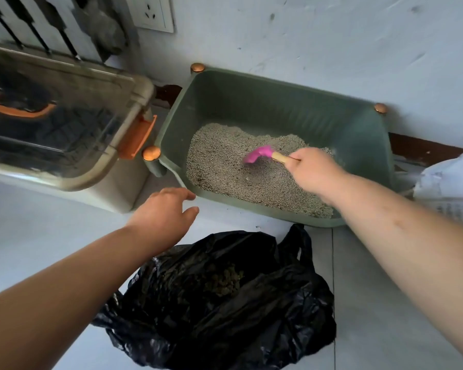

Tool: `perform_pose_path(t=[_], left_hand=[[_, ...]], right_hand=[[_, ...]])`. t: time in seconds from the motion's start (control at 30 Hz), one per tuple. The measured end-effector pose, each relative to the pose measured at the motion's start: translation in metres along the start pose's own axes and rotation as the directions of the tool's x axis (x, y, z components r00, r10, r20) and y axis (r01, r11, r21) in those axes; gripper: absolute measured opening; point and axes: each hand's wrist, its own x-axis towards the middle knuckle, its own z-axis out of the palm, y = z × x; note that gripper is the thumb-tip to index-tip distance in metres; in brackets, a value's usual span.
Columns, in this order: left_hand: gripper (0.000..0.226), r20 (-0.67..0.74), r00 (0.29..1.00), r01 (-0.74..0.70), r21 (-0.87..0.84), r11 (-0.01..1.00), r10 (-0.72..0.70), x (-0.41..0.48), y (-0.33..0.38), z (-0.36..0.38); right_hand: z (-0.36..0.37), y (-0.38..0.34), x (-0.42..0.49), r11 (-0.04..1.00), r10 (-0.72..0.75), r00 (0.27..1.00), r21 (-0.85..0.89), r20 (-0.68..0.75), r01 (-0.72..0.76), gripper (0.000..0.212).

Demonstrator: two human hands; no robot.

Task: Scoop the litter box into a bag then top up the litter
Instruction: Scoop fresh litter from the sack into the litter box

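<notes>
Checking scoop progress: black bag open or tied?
Open. The black bag lies spread on the floor, mouth gaping, clumps visible inside.

litter box (251, 102) behind bag (225, 303), carrier (64, 116) to its left

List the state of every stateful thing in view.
litter box, uncovered, litter over most of its floor
scoop, handle gripped, head at litter surface
black bag, open on floor, clumps inside
right hand, grips scoop
left hand, open, holding nothing
storage bin, lid on
</notes>
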Motion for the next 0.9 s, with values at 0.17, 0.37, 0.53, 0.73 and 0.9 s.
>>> perform_pose_path(t=[0.17, 0.37, 0.53, 0.73, 0.9], left_hand=[[0.039, 0.006, 1.000, 0.010, 0.023, 1.000, -0.010, -0.002, 0.000, 0.001], [0.040, 0.019, 1.000, -0.013, 0.033, 0.999, 0.013, -0.001, 0.005, 0.003], [0.041, 0.037, 0.999, -0.031, 0.042, 0.999, 0.029, 0.001, 0.014, 0.005], [0.041, 0.044, 0.998, -0.057, 0.060, 0.997, 0.054, -0.003, 0.022, 0.004], [0.041, 0.032, 0.998, -0.047, 0.062, 0.997, 0.045, -0.006, 0.022, 0.001]], right_hand=[[0.022, -0.038, 0.033, 0.999, -0.051, 0.998, -0.016, -0.025, 0.051, 0.023], [-0.011, 0.020, 0.013, 0.975, 0.104, 0.993, -0.193, -0.052, -0.112, 0.014], [-0.021, 0.057, -0.027, 0.980, 0.085, 0.996, -0.185, 0.018, -0.080, 0.019], [-0.024, 0.068, -0.043, 0.932, 0.108, 0.994, -0.346, -0.012, -0.106, 0.020], [-0.019, 0.043, -0.044, 0.949, 0.048, 0.997, -0.310, -0.062, -0.064, 0.019]])
